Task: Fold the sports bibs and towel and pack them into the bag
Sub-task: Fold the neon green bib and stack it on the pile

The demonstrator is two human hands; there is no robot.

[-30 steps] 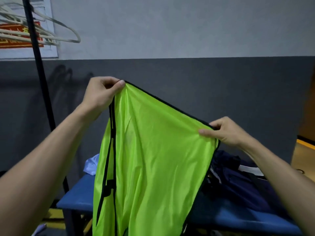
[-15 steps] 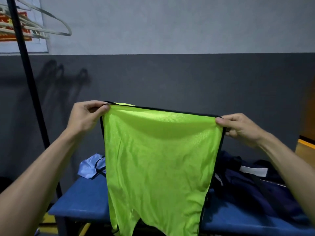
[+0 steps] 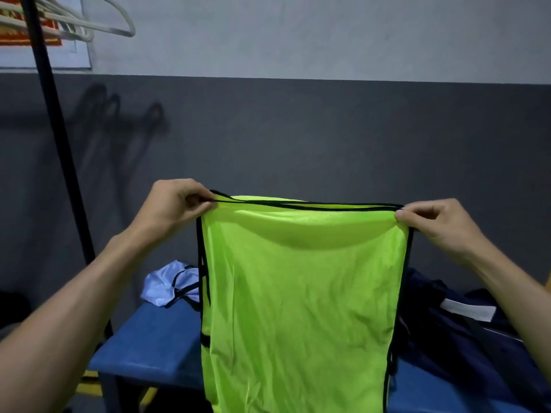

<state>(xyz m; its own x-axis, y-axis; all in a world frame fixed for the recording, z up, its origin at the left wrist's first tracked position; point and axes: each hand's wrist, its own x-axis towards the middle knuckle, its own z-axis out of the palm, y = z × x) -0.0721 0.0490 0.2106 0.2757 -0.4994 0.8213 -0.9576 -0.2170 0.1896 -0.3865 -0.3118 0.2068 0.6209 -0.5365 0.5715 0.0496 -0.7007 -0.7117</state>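
A neon green sports bib (image 3: 301, 308) with black trim hangs in the air over a blue bench (image 3: 149, 344). My left hand (image 3: 173, 207) pinches its upper left corner and my right hand (image 3: 432, 225) pinches the upper right corner, so the top edge runs level between them. A light blue bib (image 3: 167, 283) lies crumpled at the bench's back left. A dark navy bag (image 3: 465, 341) sits on the bench at the right, partly hidden by the green bib and my right forearm. No towel is visible.
A black rack pole (image 3: 56, 138) stands at the left with white hangers (image 3: 98, 23) at its top. A grey wall runs close behind the bench. Yellow floor markings (image 3: 89, 383) show below the bench's left end.
My hands have dropped a little and spread apart; the bib's top edge went from slanted to level and taut. The bib hangs flatter, its lower end now below the frame.
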